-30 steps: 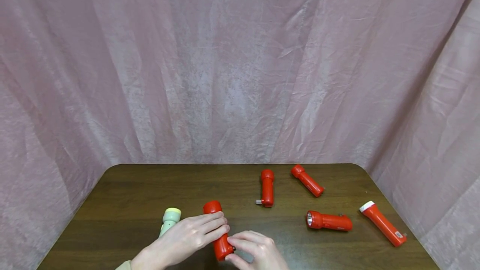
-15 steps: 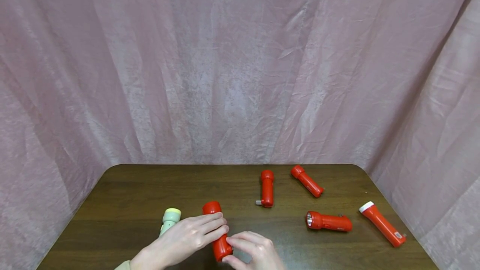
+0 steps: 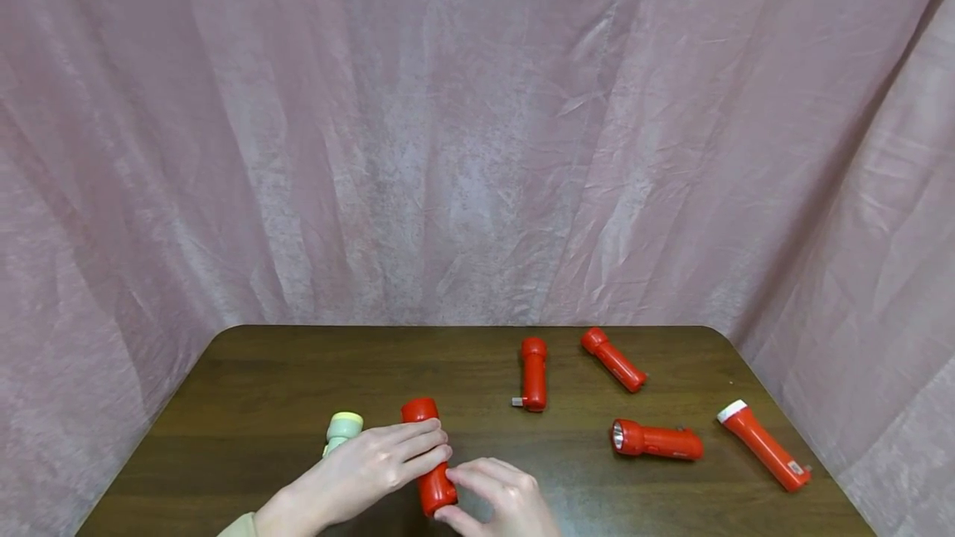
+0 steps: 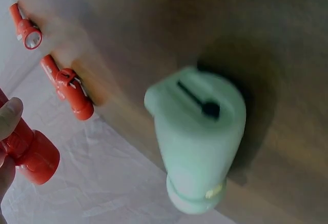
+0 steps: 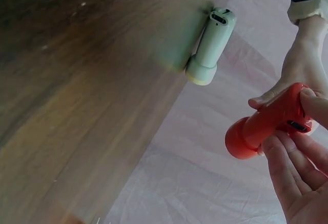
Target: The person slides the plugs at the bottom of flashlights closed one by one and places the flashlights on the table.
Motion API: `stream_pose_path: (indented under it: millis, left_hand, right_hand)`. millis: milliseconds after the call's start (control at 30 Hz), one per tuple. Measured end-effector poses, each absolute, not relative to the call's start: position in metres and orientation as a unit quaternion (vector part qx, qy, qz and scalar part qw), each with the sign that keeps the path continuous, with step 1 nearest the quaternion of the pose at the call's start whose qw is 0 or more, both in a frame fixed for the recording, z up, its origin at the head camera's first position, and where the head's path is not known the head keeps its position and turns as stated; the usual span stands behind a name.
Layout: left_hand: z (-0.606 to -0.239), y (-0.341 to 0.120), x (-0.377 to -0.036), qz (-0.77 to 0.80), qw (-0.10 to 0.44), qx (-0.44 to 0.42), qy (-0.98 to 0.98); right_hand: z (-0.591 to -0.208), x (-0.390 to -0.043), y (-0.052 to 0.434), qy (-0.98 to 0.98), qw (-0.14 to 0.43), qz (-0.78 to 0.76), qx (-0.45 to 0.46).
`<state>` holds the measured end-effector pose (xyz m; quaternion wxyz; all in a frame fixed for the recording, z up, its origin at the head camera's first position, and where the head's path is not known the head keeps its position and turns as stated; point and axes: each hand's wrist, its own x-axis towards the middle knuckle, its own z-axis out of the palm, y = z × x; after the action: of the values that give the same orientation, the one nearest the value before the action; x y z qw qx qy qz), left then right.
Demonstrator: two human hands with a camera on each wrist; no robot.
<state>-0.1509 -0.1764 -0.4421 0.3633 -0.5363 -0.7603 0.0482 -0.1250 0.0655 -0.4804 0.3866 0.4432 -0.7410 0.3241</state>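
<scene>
A red flashlight (image 3: 420, 410) is held between both hands over the near part of the table, its head pointing away from me. My left hand (image 3: 384, 464) grips its body, fingers laid across the top. At its tail end my right hand (image 3: 498, 494) pinches the sides with thumb and fingers. In the right wrist view a dark slot shows on the tail of the red flashlight (image 5: 266, 120). Just left of the left hand lies a pale green flashlight (image 3: 344, 428), partly hidden by that hand; the left wrist view shows a dark slot on the tail of this green flashlight (image 4: 197, 147).
Several more red flashlights lie to the right on the brown wooden table (image 3: 246, 404). One flashlight (image 3: 534, 375) has a metal plug folded out sideways. Another flashlight (image 3: 764, 446), with a white head, lies near the right edge. A pink curtain (image 3: 462, 147) hangs behind the table.
A small dark plug that stuck out from the held flashlight's tail a second ago no longer shows there. The right hand has moved slightly left against the flashlight.
</scene>
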Motion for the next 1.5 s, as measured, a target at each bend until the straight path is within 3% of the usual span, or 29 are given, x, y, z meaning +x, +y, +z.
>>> stream_pose_path:
  millis: [733,1033,1500]
  left_hand:
    - [-0.442,-0.192,-0.156,0.089,0.309,-0.538,-0.779]
    - [-0.45,-0.199,-0.16,0.106,0.309,-0.537,-0.778]
    - [-0.462,-0.199,-0.167,0.112,0.277,-0.545,-0.783]
  right_hand:
    - [-0.476,-0.121,0.041,-0.798,0.348,0.279,0.406]
    - [-0.479,-0.124,0.036,-0.806,0.285,0.291,0.431]
    - [-0.481,-0.127,0.031,-0.831,0.231,0.265,0.432]
